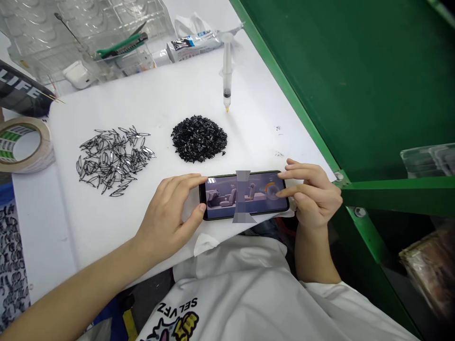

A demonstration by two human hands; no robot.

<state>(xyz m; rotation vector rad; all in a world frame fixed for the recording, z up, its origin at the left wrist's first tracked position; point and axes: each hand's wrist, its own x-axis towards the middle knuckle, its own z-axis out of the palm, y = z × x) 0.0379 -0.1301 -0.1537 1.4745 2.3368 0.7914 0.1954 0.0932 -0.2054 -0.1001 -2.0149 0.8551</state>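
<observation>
A smartphone (221, 198) in a dark case lies sideways at the table's near edge. Its lit screen shows car seats and a round orange-and-grey graphic; a grey blurred patch covers the middle. My left hand (170, 210) grips the phone's left end, thumb at the lower corner and fingers at the upper one. At the right end my right hand (314, 192) is curled, one fingertip on the screen by the round graphic and another at the top corner. Beyond the phone sits a pile of small shiny black pieces (199, 139). Left of that are loose thin black-outlined oval pieces (113, 158).
A syringe (227, 71) with an amber tip lies behind the black pile. Farther back are a tube (195, 45), a green-handled cutter (122, 46) and clear plastic trays (81, 23). A tape roll (26, 144) sits left; a green metal frame (284, 80) borders the right.
</observation>
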